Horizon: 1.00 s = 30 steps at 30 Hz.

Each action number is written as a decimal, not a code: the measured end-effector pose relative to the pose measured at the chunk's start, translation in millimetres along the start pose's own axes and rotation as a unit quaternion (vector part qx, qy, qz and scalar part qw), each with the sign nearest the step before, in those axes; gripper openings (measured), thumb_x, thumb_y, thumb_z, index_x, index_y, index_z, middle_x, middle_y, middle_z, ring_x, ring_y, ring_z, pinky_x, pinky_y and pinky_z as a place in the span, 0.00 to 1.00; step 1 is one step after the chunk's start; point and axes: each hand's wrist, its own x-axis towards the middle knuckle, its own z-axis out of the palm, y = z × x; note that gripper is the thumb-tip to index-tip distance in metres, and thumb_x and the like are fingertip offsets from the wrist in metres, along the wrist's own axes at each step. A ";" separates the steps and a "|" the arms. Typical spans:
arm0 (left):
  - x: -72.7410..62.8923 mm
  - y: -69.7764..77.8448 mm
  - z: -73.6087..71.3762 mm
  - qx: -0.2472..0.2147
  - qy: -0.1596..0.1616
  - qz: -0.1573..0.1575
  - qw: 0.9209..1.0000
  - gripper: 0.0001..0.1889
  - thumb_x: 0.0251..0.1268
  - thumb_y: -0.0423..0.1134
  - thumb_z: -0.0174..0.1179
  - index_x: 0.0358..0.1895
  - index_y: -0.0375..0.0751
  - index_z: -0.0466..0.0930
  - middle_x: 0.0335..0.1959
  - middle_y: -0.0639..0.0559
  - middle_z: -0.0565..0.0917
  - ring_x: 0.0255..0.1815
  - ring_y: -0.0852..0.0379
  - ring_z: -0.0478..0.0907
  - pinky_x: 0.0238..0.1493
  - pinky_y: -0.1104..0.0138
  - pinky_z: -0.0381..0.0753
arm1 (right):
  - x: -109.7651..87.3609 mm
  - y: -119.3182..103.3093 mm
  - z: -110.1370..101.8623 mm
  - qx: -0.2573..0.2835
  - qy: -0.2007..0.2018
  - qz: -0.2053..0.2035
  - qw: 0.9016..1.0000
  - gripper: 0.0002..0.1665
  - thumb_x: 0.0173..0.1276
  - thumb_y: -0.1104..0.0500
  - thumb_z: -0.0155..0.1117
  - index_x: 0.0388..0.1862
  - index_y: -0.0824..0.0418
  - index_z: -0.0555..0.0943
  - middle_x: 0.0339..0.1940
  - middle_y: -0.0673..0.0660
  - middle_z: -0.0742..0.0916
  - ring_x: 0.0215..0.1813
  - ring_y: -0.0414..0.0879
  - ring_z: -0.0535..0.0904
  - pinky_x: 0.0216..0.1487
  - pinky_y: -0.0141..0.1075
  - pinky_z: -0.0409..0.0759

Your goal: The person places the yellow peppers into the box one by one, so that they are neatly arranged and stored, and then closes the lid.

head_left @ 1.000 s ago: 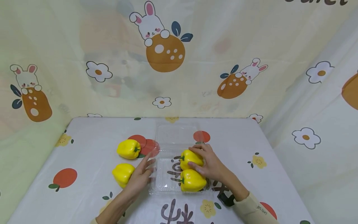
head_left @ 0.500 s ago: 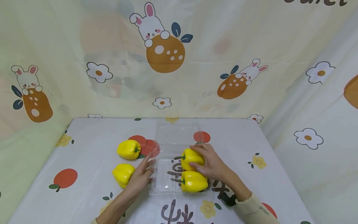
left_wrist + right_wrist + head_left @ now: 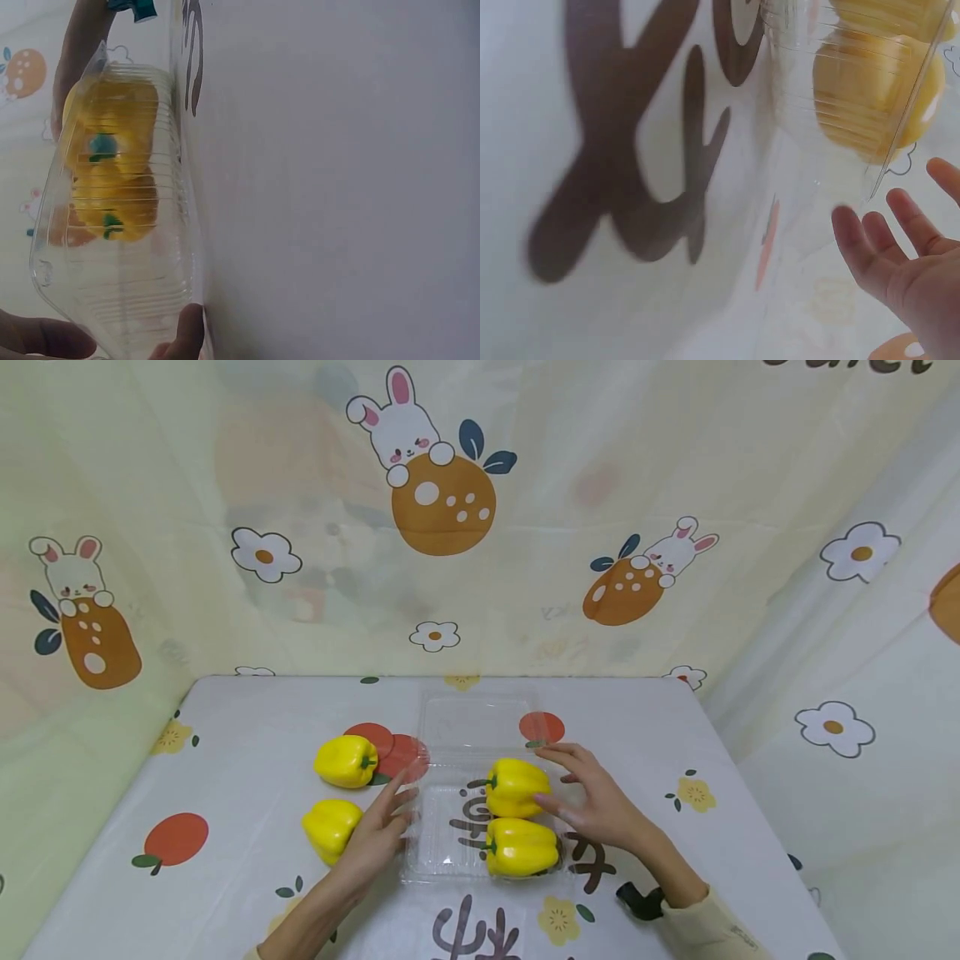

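Note:
A clear plastic clamshell box (image 3: 442, 835) lies with its lid (image 3: 476, 720) folded back. Two yellow bell peppers sit in its right half: the far bell pepper (image 3: 517, 787) and the near bell pepper (image 3: 521, 847), stems to the left. My right hand (image 3: 600, 802) hovers just right of the far one, fingers spread and holding nothing; the right wrist view shows these fingers (image 3: 853, 236) apart from the box wall. At the box's left side, my left hand (image 3: 378, 835) rests with loosely extended fingers; its fingertip (image 3: 191, 326) touches the box's edge in the left wrist view.
Left of the box lie two more yellow bell peppers, one farther back (image 3: 346, 761) and one close beside my left hand (image 3: 330, 829). A patterned white cloth (image 3: 247, 760) covers the table. Patterned curtains (image 3: 525, 602) hang behind and at the sides.
My right hand has let go of the far bell pepper in the box and drawn back to the right, its fingers spreading. The left hand has stayed in place.

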 end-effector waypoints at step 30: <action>-2.0 2.2 0.5 -0.004 0.000 -0.008 1.000 0.36 0.82 0.32 0.47 0.87 0.58 0.52 0.83 0.36 0.65 0.79 0.30 0.69 0.73 0.40 0.78 | -37.8 15.5 -3.7 0.310 -0.148 0.168 0.924 0.51 0.77 0.56 0.63 0.89 0.47 0.47 0.85 0.72 0.61 0.78 0.72 0.70 0.65 0.55 0.87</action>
